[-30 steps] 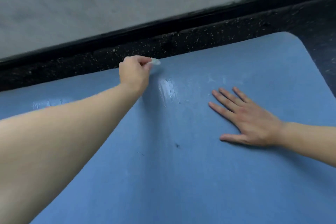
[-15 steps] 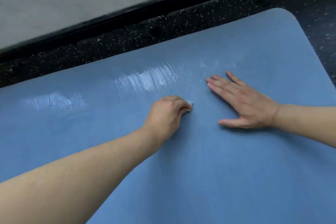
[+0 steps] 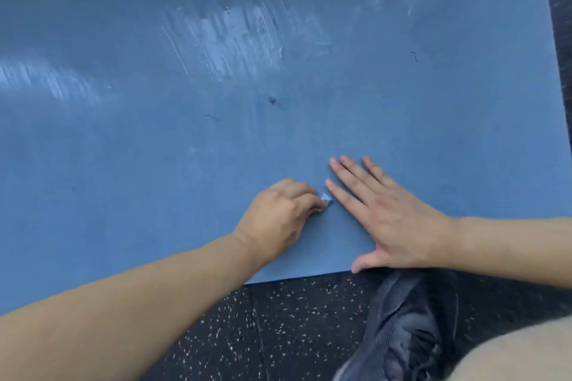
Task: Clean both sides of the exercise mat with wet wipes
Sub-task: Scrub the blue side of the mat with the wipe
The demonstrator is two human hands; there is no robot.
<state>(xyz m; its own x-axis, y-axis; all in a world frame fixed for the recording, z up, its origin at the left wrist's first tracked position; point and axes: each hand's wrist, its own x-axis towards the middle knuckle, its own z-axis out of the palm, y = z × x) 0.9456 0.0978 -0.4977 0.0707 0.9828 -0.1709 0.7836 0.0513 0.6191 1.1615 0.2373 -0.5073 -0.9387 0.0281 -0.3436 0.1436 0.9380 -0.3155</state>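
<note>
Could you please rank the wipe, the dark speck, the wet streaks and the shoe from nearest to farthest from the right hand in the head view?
From the right hand:
1. Wipe, just left, pinched by the left hand.
2. Shoe, below.
3. Dark speck, up-left.
4. Wet streaks, farther up-left.

You have one blue exercise mat [image 3: 216, 148] in front of you, one crumpled wet wipe [image 3: 326, 199], and two hands on the mat: your left hand [image 3: 278, 216] and right hand [image 3: 393, 219]. One dark shoe [image 3: 405, 328] shows on the speckled floor [image 3: 278, 318].
</note>
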